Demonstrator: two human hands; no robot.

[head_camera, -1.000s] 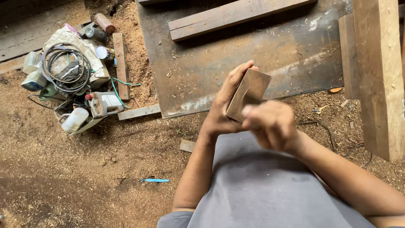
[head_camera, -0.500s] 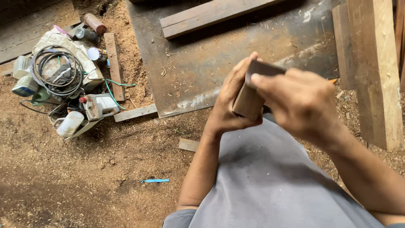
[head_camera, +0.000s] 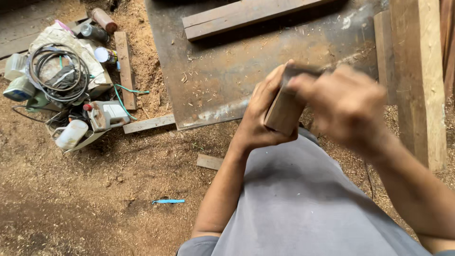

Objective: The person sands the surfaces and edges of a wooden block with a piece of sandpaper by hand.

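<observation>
While sawdust covers the ground all round it, the sheet [head_camera: 213, 90], a big dark panel lying flat, is the largest thing in view, and everything else can be placed from it. Across its far part lies a plank [head_camera: 246, 15], and off its right edge stands a pale beam [head_camera: 419, 80]. Near its front edge, above a grey-clad lap, the two hands meet on a block [head_camera: 283, 111] of brown wood held roughly upright. The left hand [head_camera: 260, 118] is wrapped round the block from the left, fingers curled behind it and thumb on the near face, a closed grip. The right hand [head_camera: 346, 106] sits over the block's top right and is blurred; its fingers look bent rather than spread, but I cannot tell whether they pinch anything or only press on the wood.

Left of the sheet is a heap of gear: a cable [head_camera: 57, 71] coiled on a pale sack [head_camera: 90, 59], with a white jug [head_camera: 71, 135] at the heap's near end and a clear bottle [head_camera: 20, 87] at its left; what they hold cannot be made out. A slat [head_camera: 148, 124] lies against the sheet's front left corner, a small offcut [head_camera: 209, 162] in front of that edge, and further forward a thin blue strip [head_camera: 168, 201]
</observation>
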